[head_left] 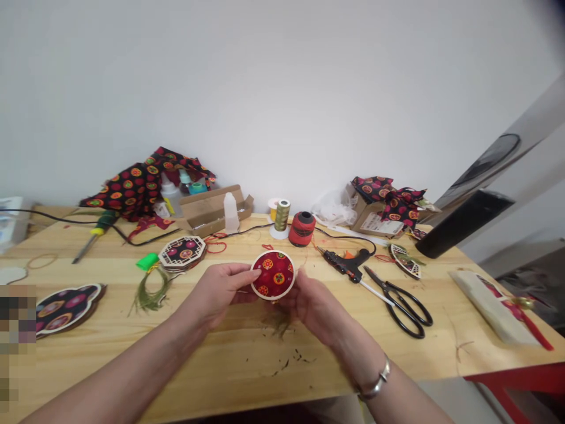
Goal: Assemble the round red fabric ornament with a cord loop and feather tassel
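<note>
A round ornament point(274, 277), dark red patterned fabric inside a pale wooden rim, is held above the table in front of me. My left hand point(219, 292) pinches its left edge, thumb on the front face and fingers behind. At the right edge is my right hand point(314, 301), its fingers curled close around the rim and partly hidden by it. An olive-green tassel point(279, 323) hangs blurred below the ornament, near the right fingers. Small dark scraps point(286, 362) lie on the wooden table point(212, 377) beneath.
To the right lie a glue gun point(346, 264) and black-handled scissors point(404, 303). Thread spools point(282, 217) and a red thread cone point(302, 228) stand behind. An octagonal ornament point(182, 252), green tassel point(152, 291) and screwdriver point(95, 237) are left. A black cylinder point(465, 224) leans at far right.
</note>
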### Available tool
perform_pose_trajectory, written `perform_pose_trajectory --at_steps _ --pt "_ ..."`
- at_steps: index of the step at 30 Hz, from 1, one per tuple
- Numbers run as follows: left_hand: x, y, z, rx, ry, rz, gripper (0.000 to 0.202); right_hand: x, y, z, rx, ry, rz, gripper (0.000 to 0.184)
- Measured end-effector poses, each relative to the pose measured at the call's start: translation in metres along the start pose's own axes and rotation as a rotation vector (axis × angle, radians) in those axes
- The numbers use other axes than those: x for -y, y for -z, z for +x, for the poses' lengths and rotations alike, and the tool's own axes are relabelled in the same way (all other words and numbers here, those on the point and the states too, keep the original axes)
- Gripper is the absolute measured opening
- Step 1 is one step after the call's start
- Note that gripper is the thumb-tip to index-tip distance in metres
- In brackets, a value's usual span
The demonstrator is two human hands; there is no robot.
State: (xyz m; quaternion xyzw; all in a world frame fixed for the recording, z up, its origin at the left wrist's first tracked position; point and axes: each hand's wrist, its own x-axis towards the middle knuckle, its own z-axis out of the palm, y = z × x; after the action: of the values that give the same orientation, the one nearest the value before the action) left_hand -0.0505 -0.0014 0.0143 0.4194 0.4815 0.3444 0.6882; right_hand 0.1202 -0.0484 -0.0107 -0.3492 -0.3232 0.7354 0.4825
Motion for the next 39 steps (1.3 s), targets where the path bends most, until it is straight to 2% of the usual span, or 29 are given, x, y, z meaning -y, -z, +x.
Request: perform_pose_trajectory --at_steps 3,6,7,11,15,17,19,21,22,24,29,34,37,39 --pt "0.001 0.001 0.002 -0.014 0.012 0.012 0.019 -0.007 0.0 -0.015 0.023 -0.061 -0.24 0.032" --pt "0.004 0.001 0.003 -0.06 0.037 0.048 0.019 -0.011 0.0 -0.034 -0.097 -0.121 -0.533 0.013" --pt "0.005 0.001 0.004 -0.071 0.045 0.064 0.02 -0.011 -0.001 -0.041 -0.072 -0.1 -0.662 0.01" --pt "0.01 -0.001 0.005 -0.055 0.101 0.123 0.02 -0.002 -0.006 -0.064 -0.101 0.049 -1.089 0.02" --pt "0.016 -0.002 0.008 -0.042 0.144 0.204 0.021 0.008 -0.01 -0.073 -0.052 -0.021 -1.406 0.019" --pt "0.018 -0.002 0.01 -0.056 0.142 0.277 0.022 0.01 -0.007 -0.072 -0.075 0.002 -1.519 0.015" --pt "0.019 -0.001 0.012 -0.063 0.144 0.342 0.022 0.011 -0.001 -0.065 -0.157 0.148 -1.55 0.017" --pt "0.02 -0.002 0.013 -0.055 0.14 0.378 0.022 0.012 0.006 -0.055 -0.243 0.356 -1.529 0.022" --pt "0.02 -0.002 0.013 -0.049 0.135 0.393 0.022 0.012 0.009 -0.048 -0.248 0.442 -1.527 0.026" --pt "0.019 -0.002 0.013 -0.046 0.119 0.428 0.021 0.015 0.012 -0.035 -0.191 0.511 -1.548 0.036" --pt "0.023 0.004 0.013 -0.037 0.084 0.473 0.022 0.02 0.015 -0.008 -0.094 0.45 -1.638 0.044" --pt "0.029 0.01 0.015 -0.053 0.03 0.55 0.022 0.015 0.02 0.003 -0.063 0.412 -1.708 0.043" --pt "0.026 0.008 0.014 -0.065 -0.006 0.693 0.022 0.012 0.022 0.004 -0.075 0.419 -1.723 0.041" --pt "0.021 0.006 0.011 -0.068 -0.085 0.873 0.023 0.012 0.021 0.004 -0.085 0.427 -1.73 0.04"
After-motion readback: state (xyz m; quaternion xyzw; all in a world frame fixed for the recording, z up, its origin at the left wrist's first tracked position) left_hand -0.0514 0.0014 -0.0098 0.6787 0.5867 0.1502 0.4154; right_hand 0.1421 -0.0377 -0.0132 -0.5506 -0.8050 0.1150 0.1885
